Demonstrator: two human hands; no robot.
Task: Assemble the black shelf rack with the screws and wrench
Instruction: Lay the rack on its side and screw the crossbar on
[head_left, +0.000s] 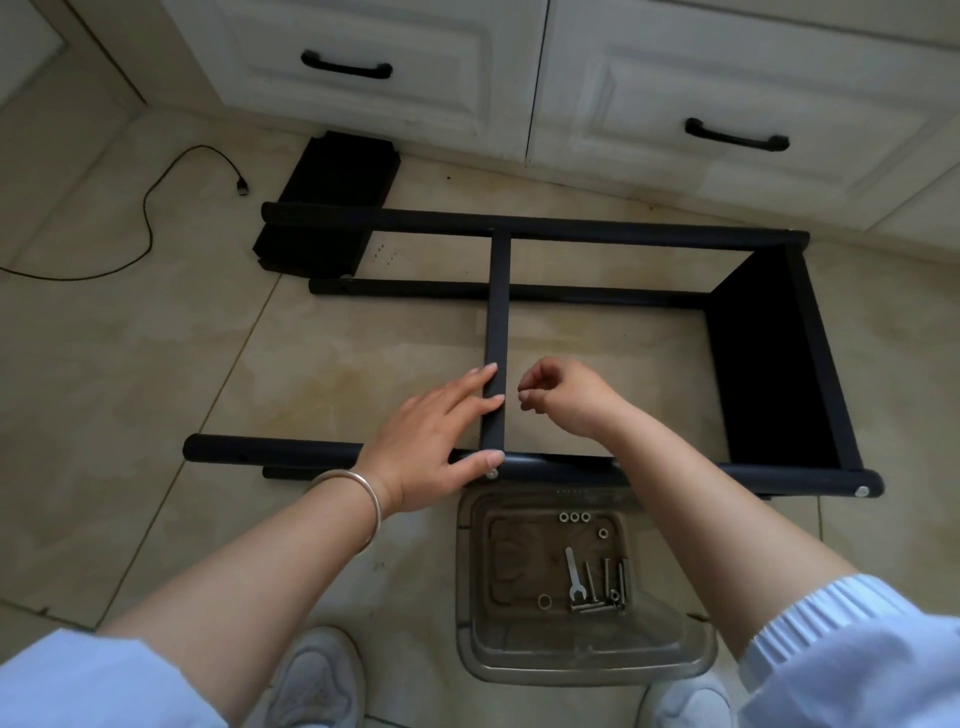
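Note:
The black shelf rack (571, 228) lies on its side on the tiled floor, with long tubes running left to right and a black panel (769, 353) fixed at its right end. A black crossbar (498, 312) runs from the far tube to the near tube (270, 449). My left hand (441, 431) rests on the crossbar's near end with straight fingers, its thumb by a screw head (491, 474) in the near tube. My right hand (566, 397) hovers just right of the crossbar, fingertips pinched together; whether they hold a small part I cannot tell. A wrench (574, 574) and several screws (605, 584) lie in a clear tray (582, 662).
Nuts (574, 517) and a washer (544, 601) also lie in the tray. A loose black shelf panel (332, 202) lies at the back left, partly under the rack. A black cable (148, 208) curls on the floor at left. White cabinets (623, 78) stand behind. My shoes (317, 680) flank the tray.

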